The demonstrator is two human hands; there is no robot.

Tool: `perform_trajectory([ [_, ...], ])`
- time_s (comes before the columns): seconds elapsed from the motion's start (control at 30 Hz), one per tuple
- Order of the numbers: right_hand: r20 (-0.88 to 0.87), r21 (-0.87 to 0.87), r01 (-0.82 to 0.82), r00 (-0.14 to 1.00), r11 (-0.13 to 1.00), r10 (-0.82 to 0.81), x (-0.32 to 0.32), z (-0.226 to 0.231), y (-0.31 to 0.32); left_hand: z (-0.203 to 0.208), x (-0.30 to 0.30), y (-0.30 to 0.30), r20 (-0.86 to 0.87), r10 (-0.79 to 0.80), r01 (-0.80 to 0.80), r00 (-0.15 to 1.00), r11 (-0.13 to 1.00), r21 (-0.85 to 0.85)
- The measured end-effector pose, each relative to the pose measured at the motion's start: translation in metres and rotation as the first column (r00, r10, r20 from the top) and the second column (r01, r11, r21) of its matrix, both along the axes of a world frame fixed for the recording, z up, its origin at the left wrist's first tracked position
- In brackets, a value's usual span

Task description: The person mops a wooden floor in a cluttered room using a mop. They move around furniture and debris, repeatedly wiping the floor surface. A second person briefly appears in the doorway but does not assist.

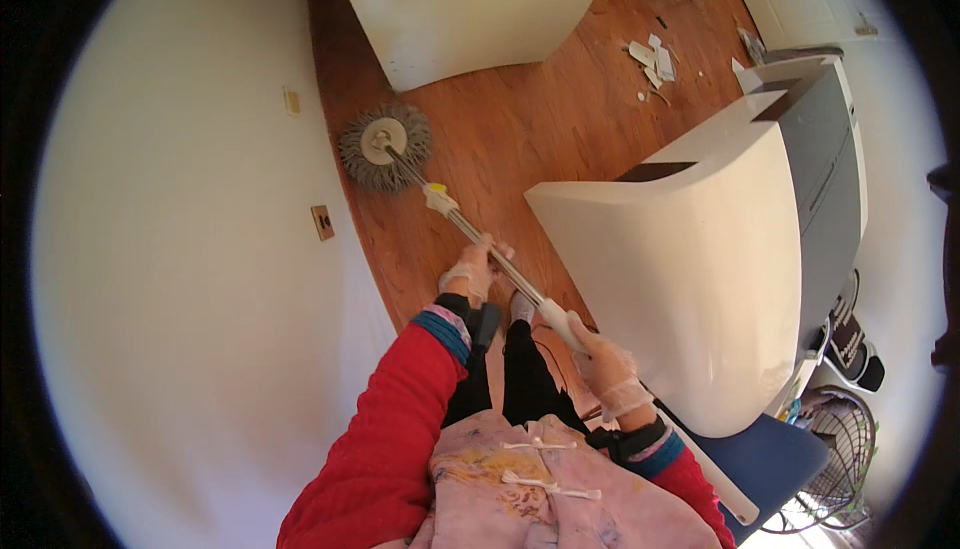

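A spin mop with a round grey string head and a pale central disc lies against the wood floor by the left wall. Its metal handle slants from there toward my body. My left hand, in a clear plastic glove, wraps round the metal shaft about midway. Lower down, my right hand, gloved the same way, grips the pole at its white sleeve. The white lower end of the pole passes under my right forearm.
A large curved white panel of a desk stands close on the right. Ahead is another white furniture piece. Scraps litter the floor beyond. The white wall borders the left. A blue seat and black wire fan are lower right.
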State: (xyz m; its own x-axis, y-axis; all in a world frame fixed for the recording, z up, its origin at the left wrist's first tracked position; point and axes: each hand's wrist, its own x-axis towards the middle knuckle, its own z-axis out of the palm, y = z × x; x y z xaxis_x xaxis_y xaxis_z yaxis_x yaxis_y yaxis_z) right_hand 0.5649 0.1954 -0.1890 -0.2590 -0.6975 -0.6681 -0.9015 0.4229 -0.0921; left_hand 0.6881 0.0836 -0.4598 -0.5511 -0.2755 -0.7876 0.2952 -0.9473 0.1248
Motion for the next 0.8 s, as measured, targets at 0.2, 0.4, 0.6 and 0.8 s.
perform_trajectory([
  [0.2, -0.162, 0.303, -0.037, 0.983, 0.952, 0.089, 0.001, 0.045, 0.009, 0.015, -0.009, 0.01, -0.021, 0.107, -0.103, 0.994, 0.986, 0.13],
  [0.4, 0.027, -0.416, -0.089, 0.993, 0.905, 0.111, -0.012, 0.117, 0.055, 0.035, -0.048, 0.037, -0.04, 0.367, -0.323, 0.929, 0.862, 0.39],
  [0.6, 0.522, -0.175, 0.59, 0.734, 0.788, -0.434, -0.021, 0.159, 0.12, 0.06, -0.065, 0.033, 0.006, 0.483, -0.448, 0.876, 0.808, 0.383],
  [0.8, 0.547, 0.04, 0.791, 0.494, 0.61, -0.676, -0.047, 0.177, 0.128, 0.077, -0.072, 0.028, -0.027, 0.51, -0.477, 0.859, 0.82, 0.316],
])
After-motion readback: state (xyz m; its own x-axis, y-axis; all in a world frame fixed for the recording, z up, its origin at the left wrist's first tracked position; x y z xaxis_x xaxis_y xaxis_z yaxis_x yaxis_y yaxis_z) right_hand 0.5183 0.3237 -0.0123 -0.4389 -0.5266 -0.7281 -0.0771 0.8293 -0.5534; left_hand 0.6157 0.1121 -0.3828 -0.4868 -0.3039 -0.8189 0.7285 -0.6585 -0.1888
